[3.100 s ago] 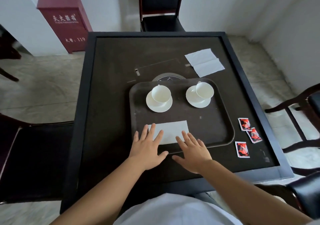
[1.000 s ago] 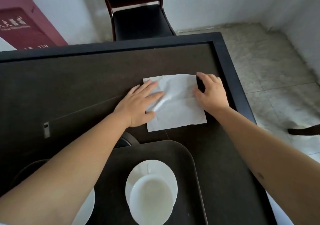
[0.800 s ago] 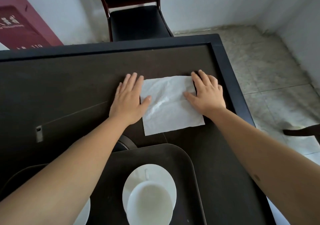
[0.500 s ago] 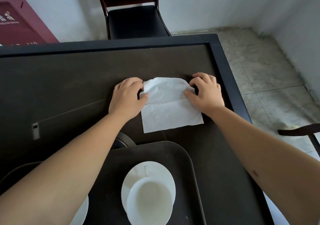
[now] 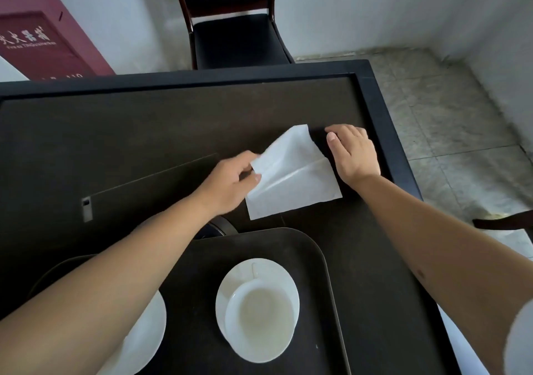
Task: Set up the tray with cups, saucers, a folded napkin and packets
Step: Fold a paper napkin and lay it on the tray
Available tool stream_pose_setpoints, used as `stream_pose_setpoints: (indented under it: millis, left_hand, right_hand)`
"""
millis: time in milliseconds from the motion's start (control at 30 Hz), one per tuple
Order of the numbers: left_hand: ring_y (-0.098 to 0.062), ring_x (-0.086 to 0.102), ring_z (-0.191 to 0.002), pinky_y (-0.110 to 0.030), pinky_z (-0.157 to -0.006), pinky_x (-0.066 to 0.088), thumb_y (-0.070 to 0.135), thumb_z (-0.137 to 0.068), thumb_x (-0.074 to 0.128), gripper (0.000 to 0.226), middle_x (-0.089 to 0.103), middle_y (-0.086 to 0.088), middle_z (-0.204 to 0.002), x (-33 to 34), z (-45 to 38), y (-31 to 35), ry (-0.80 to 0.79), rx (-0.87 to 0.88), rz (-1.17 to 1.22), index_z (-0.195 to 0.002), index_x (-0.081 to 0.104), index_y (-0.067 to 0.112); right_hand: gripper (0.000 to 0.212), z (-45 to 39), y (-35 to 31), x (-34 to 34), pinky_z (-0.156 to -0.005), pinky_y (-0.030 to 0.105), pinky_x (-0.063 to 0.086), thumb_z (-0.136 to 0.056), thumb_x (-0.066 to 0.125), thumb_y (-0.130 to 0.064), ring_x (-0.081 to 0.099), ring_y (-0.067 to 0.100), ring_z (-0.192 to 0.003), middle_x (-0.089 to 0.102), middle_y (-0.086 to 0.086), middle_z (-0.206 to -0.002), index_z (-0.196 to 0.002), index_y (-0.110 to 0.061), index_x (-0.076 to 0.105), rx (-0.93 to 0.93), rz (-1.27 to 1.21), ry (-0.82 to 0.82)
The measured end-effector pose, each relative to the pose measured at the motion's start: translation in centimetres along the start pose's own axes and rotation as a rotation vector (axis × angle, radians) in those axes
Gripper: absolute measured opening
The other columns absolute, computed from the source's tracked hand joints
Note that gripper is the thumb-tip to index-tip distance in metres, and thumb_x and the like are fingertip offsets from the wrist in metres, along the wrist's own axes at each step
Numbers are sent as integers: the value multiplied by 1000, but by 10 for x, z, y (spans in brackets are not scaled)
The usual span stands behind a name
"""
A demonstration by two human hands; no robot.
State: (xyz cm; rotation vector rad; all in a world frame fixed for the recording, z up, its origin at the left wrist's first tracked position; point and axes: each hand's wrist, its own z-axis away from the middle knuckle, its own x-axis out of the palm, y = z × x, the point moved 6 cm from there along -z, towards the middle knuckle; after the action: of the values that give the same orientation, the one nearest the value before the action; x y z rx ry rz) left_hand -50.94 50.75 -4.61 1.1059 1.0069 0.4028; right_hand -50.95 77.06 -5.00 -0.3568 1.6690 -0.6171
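One napkin (image 5: 291, 178) lies near the desk's (image 5: 144, 132) far right corner. The left hand (image 5: 230, 183) pinches its raised left edge; the right hand (image 5: 353, 154) rests curled, gripping nothing. The tray (image 5: 317, 259) carries two saucers and one visible cup (image 5: 261, 321).

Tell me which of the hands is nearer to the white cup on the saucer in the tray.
Left. The left hand pinches the white paper napkin's left edge, above the white ceramic cup. The right hand rests farther back, beside the napkin's right edge.
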Motion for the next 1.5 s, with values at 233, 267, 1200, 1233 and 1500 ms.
stream_pose_setpoints:
  millis: [233, 267, 1200, 1233, 1500]
  left_hand:
    - [-25, 52, -129, -42, -112, 30, 28, -87, 61, 22, 70, -4, -116, 31, 17, 27, -231, 469, -421, -78, 57, 9]
    - [-24, 53, -127, -42, -112, 29, 34, -87, 59, 27, 71, -2, -111, 31, 16, 28, -230, 483, -454, -76, 58, 10]
    - [-18, 57, -102, -33, -85, 49, 32, -91, 60, 50, 60, 4, -117, 26, 0, 37, -74, -96, -492, -136, 39, 40]
    - [-19, 55, -107, -35, -90, 45, 38, -90, 58, 50, 61, 4, -120, 29, 3, 43, -76, 0, -609, -137, 40, 39]
    - [6, 59, -98, -20, -81, 44, 43, -96, 43, 38, 70, 15, -97, 23, 12, 23, 114, -212, -100, -131, 53, 32]
  right_hand:
    - [41, -5, 8, 8, -103, 41, 35, -91, 41, -50, 38, 15, -125, 55, -10, -130, -118, -31, 65, 5, 72, -35]
    - [41, -5, 8, 9, -102, 38, 33, -90, 44, -52, 38, 15, -125, 54, -10, -130, -119, -31, 65, -5, 89, -41]
    - [41, 2, 13, 0, -104, 34, 31, -90, 37, -39, 41, 14, -126, 62, -10, -127, -106, -30, 73, 48, -211, -64]
    - [41, 3, 13, -1, -105, 33, 31, -89, 38, -37, 42, 14, -126, 62, -9, -127, -106, -29, 74, 53, -227, -66]
    - [38, 2, 12, 3, -97, 29, 27, -88, 39, -39, 40, 15, -125, 60, -11, -129, -101, -30, 74, 0, -76, -85]
